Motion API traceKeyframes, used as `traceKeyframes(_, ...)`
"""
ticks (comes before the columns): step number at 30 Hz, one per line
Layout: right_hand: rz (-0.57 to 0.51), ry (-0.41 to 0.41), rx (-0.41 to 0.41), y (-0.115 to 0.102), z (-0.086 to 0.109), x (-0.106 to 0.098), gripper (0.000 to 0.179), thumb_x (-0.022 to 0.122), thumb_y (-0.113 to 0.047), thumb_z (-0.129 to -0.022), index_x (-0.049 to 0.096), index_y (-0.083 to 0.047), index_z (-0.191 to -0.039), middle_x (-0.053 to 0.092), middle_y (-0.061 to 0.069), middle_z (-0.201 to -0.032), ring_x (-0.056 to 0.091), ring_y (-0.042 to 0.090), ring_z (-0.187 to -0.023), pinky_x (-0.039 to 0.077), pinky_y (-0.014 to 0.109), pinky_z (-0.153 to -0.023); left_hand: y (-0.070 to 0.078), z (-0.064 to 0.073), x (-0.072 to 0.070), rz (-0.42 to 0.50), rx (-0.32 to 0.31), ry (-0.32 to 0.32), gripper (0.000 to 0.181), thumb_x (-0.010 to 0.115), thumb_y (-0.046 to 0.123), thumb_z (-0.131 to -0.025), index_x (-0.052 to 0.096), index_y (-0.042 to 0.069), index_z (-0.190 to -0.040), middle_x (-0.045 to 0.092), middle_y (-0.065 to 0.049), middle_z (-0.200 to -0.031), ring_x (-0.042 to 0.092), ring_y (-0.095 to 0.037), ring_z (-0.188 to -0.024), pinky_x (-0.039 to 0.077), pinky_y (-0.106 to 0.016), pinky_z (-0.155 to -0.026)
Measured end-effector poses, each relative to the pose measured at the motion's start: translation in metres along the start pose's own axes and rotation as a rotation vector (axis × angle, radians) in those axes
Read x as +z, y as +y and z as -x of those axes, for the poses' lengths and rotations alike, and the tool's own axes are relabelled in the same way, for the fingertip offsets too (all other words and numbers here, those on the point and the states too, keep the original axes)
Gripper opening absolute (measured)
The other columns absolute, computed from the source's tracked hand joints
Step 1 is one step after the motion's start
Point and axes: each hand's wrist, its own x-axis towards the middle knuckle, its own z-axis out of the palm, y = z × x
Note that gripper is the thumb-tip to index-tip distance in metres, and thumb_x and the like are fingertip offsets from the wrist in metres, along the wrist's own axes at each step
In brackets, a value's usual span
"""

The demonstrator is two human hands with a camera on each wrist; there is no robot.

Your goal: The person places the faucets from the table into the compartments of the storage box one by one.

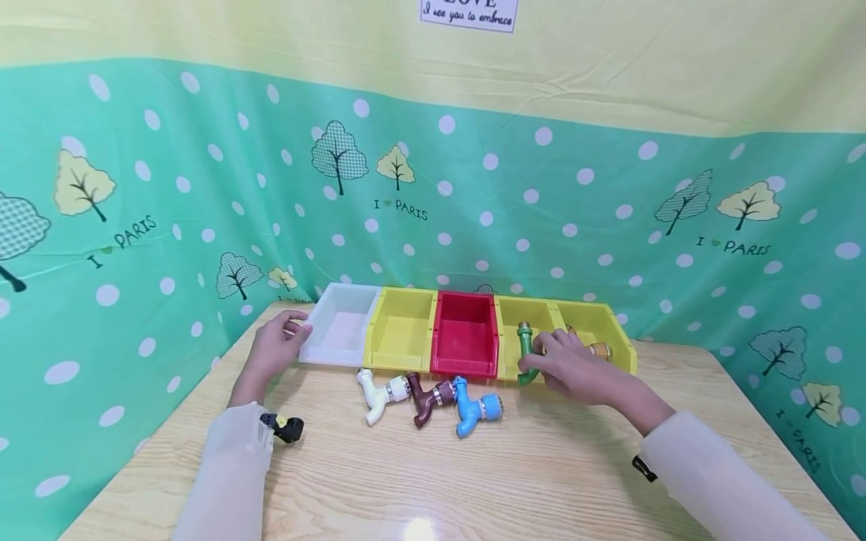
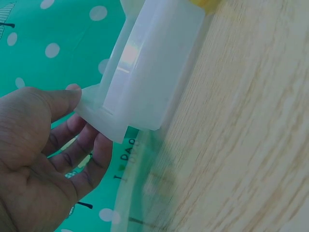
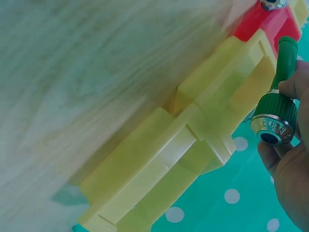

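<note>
My right hand [image 1: 571, 368] grips a green tap [image 1: 525, 347] over the second yellow bin from the right. In the right wrist view its ribbed green knob [image 3: 276, 110] and metal collar show beside my fingers. At the far left, my left hand [image 1: 276, 346] pinches the corner of a translucent white bin [image 2: 161, 63], thumb on one face and fingers on the other. In front of the bins lie a white tap [image 1: 376, 392], a dark brown tap [image 1: 424, 398] and a blue tap [image 1: 473, 407].
Between the white bin and the right-hand yellow bins stand a yellow bin [image 1: 399, 342] and a red bin [image 1: 465, 346]. An orange-knobbed tap [image 1: 600, 351] sits in the rightmost yellow bin, partly behind my right hand. A polka-dot curtain [image 1: 487, 188] hangs behind the wooden table [image 1: 379, 481].
</note>
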Motion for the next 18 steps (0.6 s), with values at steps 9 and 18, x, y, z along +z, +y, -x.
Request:
traceKeyframes(9, -0.03, -0.046, 0.095, 0.012, -0.021, 0.002, 0.045, 0.075, -0.004, -0.091, 0.066, -0.038, -0.118, 0.057, 0.006, -0.118, 0.047, 0.025, -0.105, 0.044, 0.039, -0.081, 0.0, -0.001, 0.002, 0.0, -0.019, -0.003, 0.039, 0.057, 0.028, -0.107, 0.056, 0.003, -0.137, 0.063, -0.021, -0.114, 0.064, -0.035, -0.1, 0.056, -0.034, -0.073)
traceKeyframes(18, -0.024, -0.041, 0.098, 0.025, -0.037, 0.013, 0.042, 0.074, -0.002, -0.091, 0.067, -0.035, -0.116, 0.057, 0.008, -0.117, 0.049, 0.028, -0.106, 0.044, 0.042, -0.083, 0.001, -0.001, 0.002, 0.004, -0.022, -0.001, 0.039, 0.058, 0.028, -0.106, 0.056, 0.004, -0.137, 0.063, -0.02, -0.114, 0.064, -0.035, -0.101, 0.057, -0.034, -0.073)
